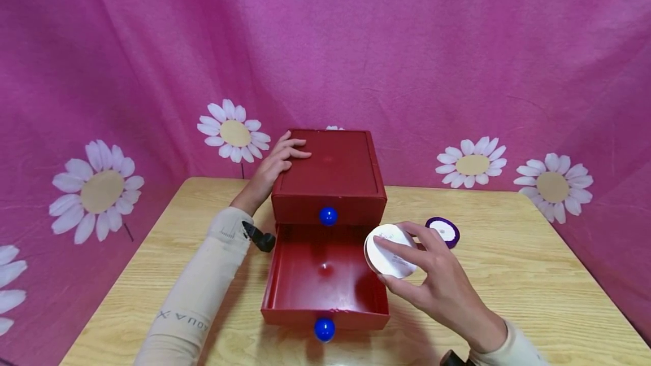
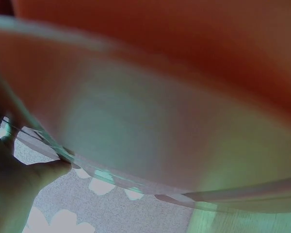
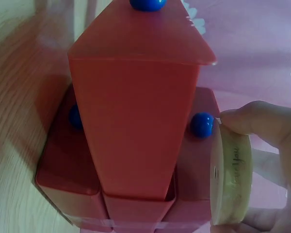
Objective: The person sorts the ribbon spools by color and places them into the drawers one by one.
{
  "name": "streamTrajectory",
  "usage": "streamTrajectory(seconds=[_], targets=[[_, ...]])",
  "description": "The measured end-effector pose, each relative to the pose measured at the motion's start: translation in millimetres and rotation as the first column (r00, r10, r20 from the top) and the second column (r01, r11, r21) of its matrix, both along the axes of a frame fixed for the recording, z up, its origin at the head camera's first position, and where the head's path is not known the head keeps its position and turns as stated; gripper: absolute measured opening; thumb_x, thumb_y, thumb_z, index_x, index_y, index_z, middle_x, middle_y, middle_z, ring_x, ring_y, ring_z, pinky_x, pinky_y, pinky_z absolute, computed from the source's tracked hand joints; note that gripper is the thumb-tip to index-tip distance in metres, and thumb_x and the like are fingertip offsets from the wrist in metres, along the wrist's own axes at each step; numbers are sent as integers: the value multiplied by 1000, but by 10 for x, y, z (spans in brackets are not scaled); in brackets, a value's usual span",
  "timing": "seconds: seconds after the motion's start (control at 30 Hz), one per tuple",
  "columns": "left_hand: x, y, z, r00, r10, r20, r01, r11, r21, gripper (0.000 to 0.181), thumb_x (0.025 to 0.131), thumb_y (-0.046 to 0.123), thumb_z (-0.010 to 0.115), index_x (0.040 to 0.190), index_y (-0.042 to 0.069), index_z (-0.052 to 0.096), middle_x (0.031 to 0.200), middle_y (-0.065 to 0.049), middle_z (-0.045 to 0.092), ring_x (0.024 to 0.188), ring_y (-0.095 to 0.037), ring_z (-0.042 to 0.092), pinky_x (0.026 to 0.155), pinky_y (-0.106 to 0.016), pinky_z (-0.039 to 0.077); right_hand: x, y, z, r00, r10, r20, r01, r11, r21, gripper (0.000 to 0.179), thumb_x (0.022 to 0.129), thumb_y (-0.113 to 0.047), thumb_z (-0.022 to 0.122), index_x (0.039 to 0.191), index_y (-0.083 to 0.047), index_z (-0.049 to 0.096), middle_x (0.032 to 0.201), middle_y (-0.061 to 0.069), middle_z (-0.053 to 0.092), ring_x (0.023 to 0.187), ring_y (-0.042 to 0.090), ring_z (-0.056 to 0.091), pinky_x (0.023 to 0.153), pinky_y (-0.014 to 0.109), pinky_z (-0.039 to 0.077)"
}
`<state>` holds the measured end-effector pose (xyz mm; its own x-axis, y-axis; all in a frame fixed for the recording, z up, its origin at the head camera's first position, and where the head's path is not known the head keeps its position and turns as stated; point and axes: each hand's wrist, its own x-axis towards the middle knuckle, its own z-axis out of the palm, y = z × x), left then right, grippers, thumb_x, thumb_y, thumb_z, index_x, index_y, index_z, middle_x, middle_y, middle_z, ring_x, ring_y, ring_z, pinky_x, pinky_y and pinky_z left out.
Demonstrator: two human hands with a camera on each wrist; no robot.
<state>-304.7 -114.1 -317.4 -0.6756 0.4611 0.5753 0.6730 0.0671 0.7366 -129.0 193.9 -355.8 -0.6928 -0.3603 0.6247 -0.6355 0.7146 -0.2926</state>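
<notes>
A small red drawer box (image 1: 325, 162) stands on the table with one drawer (image 1: 325, 275) pulled far out. That drawer has a blue knob (image 1: 324, 329), and its visible floor is bare. My left hand (image 1: 274, 165) rests on the left edge of the box top, fingers fairly straight. In the left wrist view its thumb (image 2: 51, 174) touches the box's side. My right hand (image 1: 439, 273) pinches a ribbon spool (image 1: 391, 250) over the drawer's right side. Cream ribbon with dark lettering shows between the spool's discs in the right wrist view.
A purple ribbon spool with a white face (image 1: 443, 232) lies on the wooden table (image 1: 519, 275), right of the box. Another blue knob (image 1: 328, 216) sits on the closed upper drawer. Behind hangs a pink cloth (image 1: 407, 61) with daisies.
</notes>
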Motion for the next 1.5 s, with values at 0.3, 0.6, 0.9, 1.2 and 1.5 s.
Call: streamTrajectory(seconds=[0.3, 0.6, 0.9, 1.2, 1.5], targets=[[-118, -9, -96, 1000, 4, -5, -4, 1000, 0, 41, 89, 0, 34, 119, -10, 60, 145, -23, 38, 147, -31, 2, 116, -46, -1, -26, -107, -8, 997, 47, 67, -47, 999, -8, 57, 70, -29, 85, 124, -30, 67, 131, 7, 53, 116, 18, 47, 78, 34, 53], [7, -5, 11, 1000, -3, 4, 3, 1000, -11, 41, 89, -4, 33, 120, -14, 58, 145, -29, 35, 146, -37, 0, 115, -51, -2, -40, -261, -64, 987, 116, 115, -114, 993, -19, 57, 71, -24, 85, 125, -31, 66, 131, 5, 52, 115, 17, 46, 75, 30, 55], [8, -3, 6, 1000, -1, 11, 2, 1000, -5, 41, 88, -3, 33, 119, -15, 58, 144, -30, 35, 146, -38, 0, 116, -50, -2, -73, -355, -106, 970, 171, 172, -174, 985, 3, 57, 74, -31, 83, 128, -32, 63, 135, 3, 49, 118, 17, 46, 80, 31, 54], [-6, -7, -8, 1000, -4, -3, 4, 1000, 3, 41, 88, -5, 33, 119, -14, 59, 144, -30, 36, 146, -38, 0, 116, -50, -2, -128, -419, -105, 960, 196, 201, -203, 979, 14, 55, 76, -47, 76, 128, -31, 64, 133, 5, 51, 114, 17, 49, 79, 28, 54], [-8, -15, -21, 1000, 1, 0, -1, 1000, -9, 40, 89, -3, 34, 118, -15, 58, 143, -29, 36, 146, -37, 0, 116, -50, 0, -190, -486, -95, 951, 218, 221, -232, 972, 40, 55, 77, -50, 73, 126, -26, 66, 131, 4, 54, 114, 17, 51, 83, 31, 54]])
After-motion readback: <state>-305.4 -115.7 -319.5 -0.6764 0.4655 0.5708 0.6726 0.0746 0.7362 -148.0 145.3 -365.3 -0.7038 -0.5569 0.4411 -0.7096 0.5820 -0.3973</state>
